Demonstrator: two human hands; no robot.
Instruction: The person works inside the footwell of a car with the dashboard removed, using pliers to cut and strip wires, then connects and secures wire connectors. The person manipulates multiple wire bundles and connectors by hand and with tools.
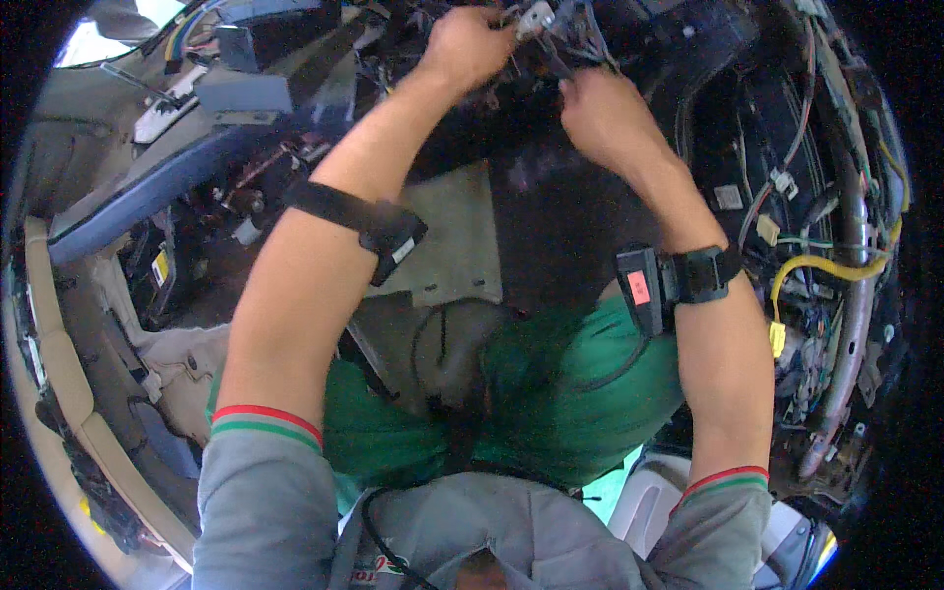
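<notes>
Both arms reach far forward into exposed wiring inside a stripped vehicle. My left hand (pixel 470 49) is closed, its fingertips beside a small pale connector-like piece (pixel 536 20); what lies between the fingers is hidden. To its right my right hand (pixel 612 120) is curled, thumb and fingers closed at the lower end of a grey wire bundle (pixel 587 41). Whatever this hand grips is too dark and small to name.
A bare metal tube (pixel 857 285) runs down the right side, with a yellow corrugated cable (pixel 821 264) crossing it. A blue-grey trim panel (pixel 147 192) borders the left. Below my hands lies a beige floor plate (pixel 452 231). Loose wires and connectors hang at right.
</notes>
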